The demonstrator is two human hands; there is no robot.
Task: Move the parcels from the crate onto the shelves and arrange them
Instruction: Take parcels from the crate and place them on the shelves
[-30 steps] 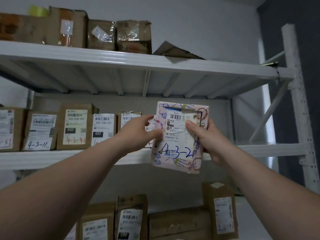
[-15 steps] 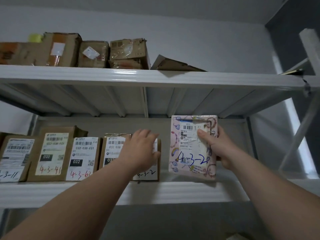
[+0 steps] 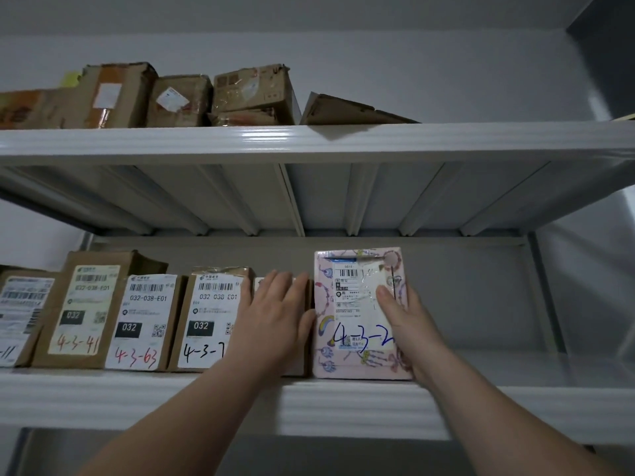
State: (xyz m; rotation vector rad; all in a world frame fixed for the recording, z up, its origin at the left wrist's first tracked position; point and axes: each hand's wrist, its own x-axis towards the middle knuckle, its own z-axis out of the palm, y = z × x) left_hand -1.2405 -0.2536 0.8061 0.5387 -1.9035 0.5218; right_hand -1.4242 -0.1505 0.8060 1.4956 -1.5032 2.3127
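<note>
Parcel [image 3: 357, 338] upright on shelf [image 3: 515, 403], right hand [image 3: 409, 324] grips its right edge; left hand [image 3: 275, 317] flat (fingers straight) on adjacent box [image 3: 300, 362].

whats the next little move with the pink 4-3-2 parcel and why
Probably release the right hand and withdraw it. The pink parcel appears to stand upright on the middle shelf, label outward, close beside the brown parcel that the left hand presses flat, so it seems placed at the row's end.
</note>
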